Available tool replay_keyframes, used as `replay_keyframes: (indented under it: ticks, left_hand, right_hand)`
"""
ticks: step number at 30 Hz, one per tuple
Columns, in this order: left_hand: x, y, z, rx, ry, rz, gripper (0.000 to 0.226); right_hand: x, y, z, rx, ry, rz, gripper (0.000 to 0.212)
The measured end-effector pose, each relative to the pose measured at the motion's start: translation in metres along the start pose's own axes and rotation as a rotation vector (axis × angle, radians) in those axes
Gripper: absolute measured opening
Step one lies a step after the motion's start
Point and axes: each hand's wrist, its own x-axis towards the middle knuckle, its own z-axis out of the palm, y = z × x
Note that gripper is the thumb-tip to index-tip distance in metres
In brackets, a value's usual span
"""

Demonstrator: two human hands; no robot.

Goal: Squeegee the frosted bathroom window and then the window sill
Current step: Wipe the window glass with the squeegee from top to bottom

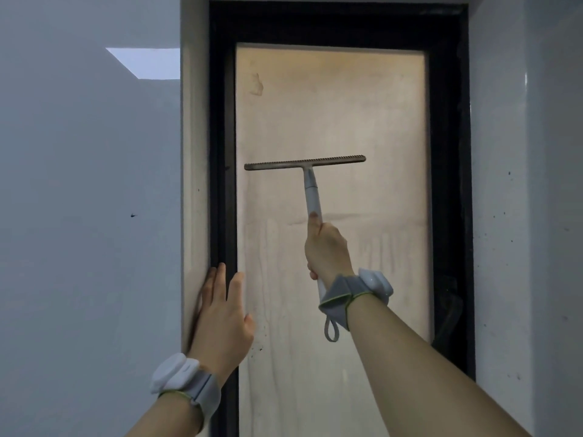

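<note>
The frosted window pane [347, 115] fills the middle of the head view, tall and lit from behind, set in a black frame [222, 137]. My right hand [326, 250] grips the pale handle of a squeegee [310, 184]. Its blade bar lies level against the glass, about halfway up the pane and toward the left side. Streaks and drip marks show on the glass below the blade. My left hand [222, 313] rests with straight fingers on the left frame and the white reveal beside it. The window sill is out of view.
White walls [79, 216] stand on both sides of the window recess. A bright rectangular light patch [148, 63] shows high on the left. A dark handle or stay [449, 307] sits inside the right frame. Both wrists wear grey bands.
</note>
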Motion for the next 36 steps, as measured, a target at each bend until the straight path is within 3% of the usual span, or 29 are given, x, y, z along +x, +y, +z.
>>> replay_keyframes:
  ticks: [6,17,25,32,36]
  left_hand:
    - [0.000,0.006,-0.001,-0.097,0.076,-0.055,0.064]
    - [0.000,0.005,-0.006,-0.166,0.062,-0.087,0.069]
    - [0.001,0.007,-0.013,-0.185,0.007,-0.111,0.070]
    - [-0.002,0.004,-0.007,-0.157,0.017,-0.104,0.072]
    - [-0.004,0.003,-0.003,-0.160,0.046,-0.083,0.075]
  right_hand:
    - [-0.030,0.036,0.018,-0.077,-0.035,-0.049,0.052]
    - [-0.078,0.110,0.030,-0.242,-0.042,-0.054,0.043]
    - [-0.080,0.098,0.011,-0.208,-0.043,-0.079,0.046]
    - [-0.037,0.043,0.006,-0.120,-0.015,-0.053,0.056]
    - [-0.039,0.053,0.020,-0.123,-0.005,-0.073,0.052]
